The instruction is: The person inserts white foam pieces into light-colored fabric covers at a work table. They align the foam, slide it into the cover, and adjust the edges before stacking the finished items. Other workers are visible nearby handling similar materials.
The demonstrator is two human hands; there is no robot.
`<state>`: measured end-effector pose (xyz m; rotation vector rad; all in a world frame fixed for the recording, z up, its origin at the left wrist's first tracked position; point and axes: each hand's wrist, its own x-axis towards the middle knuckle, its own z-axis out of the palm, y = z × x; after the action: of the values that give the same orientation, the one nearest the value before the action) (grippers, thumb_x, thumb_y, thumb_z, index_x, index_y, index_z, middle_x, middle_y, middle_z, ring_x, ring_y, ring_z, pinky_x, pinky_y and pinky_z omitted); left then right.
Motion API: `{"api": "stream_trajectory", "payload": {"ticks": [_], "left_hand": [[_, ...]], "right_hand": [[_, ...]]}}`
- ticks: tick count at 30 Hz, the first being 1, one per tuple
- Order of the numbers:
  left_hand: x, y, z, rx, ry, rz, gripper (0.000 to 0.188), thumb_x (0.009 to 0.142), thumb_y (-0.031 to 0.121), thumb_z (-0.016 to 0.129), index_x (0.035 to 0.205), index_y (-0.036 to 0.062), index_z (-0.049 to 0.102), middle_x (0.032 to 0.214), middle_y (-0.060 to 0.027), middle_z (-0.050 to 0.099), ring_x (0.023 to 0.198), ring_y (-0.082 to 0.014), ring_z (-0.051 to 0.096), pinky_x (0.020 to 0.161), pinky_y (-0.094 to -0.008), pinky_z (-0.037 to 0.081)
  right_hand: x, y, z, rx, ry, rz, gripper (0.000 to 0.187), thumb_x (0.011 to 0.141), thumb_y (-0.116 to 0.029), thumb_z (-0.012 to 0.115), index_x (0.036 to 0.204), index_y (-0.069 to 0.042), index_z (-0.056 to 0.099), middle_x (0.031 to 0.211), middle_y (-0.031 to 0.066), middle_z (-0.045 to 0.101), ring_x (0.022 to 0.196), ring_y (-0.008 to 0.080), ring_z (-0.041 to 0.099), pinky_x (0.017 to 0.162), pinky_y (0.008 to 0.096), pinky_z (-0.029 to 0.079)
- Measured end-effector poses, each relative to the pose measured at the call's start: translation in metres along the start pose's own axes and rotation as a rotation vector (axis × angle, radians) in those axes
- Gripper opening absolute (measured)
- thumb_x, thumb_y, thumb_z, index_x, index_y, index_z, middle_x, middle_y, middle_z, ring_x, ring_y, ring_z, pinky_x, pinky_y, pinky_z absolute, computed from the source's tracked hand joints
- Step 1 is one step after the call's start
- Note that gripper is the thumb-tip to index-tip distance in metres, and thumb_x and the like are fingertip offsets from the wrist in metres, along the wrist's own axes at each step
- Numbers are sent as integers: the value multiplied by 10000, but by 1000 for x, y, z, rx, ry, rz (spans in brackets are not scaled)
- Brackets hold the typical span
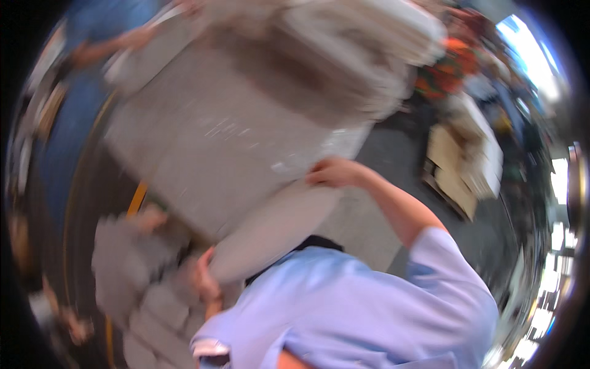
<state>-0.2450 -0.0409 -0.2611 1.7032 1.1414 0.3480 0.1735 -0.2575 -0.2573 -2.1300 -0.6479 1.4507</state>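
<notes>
A flat pale-grey panel (273,227) with a rounded outline is held between my two hands, close in front of my body. My left hand (206,275) is closed on its near left end. At the far right end, my right hand (330,172) pinches the edge. Beyond the panel lies a broad grey tabletop (203,141), with some small shiny, clear bits on it. Motion blur hides the panel's material and exact kind.
A stack of whitish slabs (362,55) rests on the table's far side. At the far left, a person in blue (110,24) handles a pale sheet. Grey pieces (135,264) are piled at my left. An opened cardboard box (458,160) stands on the floor at right.
</notes>
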Motion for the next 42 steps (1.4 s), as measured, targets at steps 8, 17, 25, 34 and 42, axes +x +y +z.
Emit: {"api": "stream_trajectory", "payload": {"ticks": [8, 17, 25, 34, 42], "left_hand": [[8, -21, 4, 20, -58, 27, 483, 1057, 292, 420, 1209, -26, 749, 1213, -171, 740, 1135, -275, 672, 1044, -402, 508], [15, -12, 0, -21, -70, -43, 478, 1055, 289, 422, 1201, -28, 749, 1205, -165, 741, 1132, -272, 671, 1042, -399, 505], [8, -7, -13, -227, -11, -98, 439, 1061, 280, 471, 1141, -37, 764, 1165, -140, 754, 1101, -244, 674, 1029, -354, 488], [30, 2, -9, -403, -16, -157, 478, 1093, 344, 479, 1180, -53, 730, 1186, -189, 755, 1136, -255, 690, 1051, -365, 478], [38, 5, -6, -413, 4, -157, 458, 1079, 316, 500, 1170, -60, 745, 1164, -189, 760, 1130, -255, 693, 1053, -358, 479]], "right_hand": [[29, -273, 42, -783, 309, -899, 277, 850, -254, 780, 1065, -80, 797, 1045, 148, 758, 976, 352, 730, 801, 505, 594], [-58, -423, 60, -1010, 423, -1196, 524, 910, -537, 678, 1248, -150, 777, 1259, 96, 748, 1176, 282, 693, 959, 534, 481], [-21, -324, -28, -714, 454, -877, 336, 926, -390, 720, 996, -77, 823, 939, 159, 780, 870, 322, 758, 782, 471, 599], [-52, -120, 39, -586, -232, -541, 654, 865, -444, 835, 1390, -100, 652, 1223, 124, 727, 1141, 340, 695, 968, 461, 546], [-55, -102, 87, -888, 115, -661, 702, 783, -388, 889, 1398, -176, 623, 1333, 72, 678, 1266, 284, 629, 1038, 431, 477]]}}
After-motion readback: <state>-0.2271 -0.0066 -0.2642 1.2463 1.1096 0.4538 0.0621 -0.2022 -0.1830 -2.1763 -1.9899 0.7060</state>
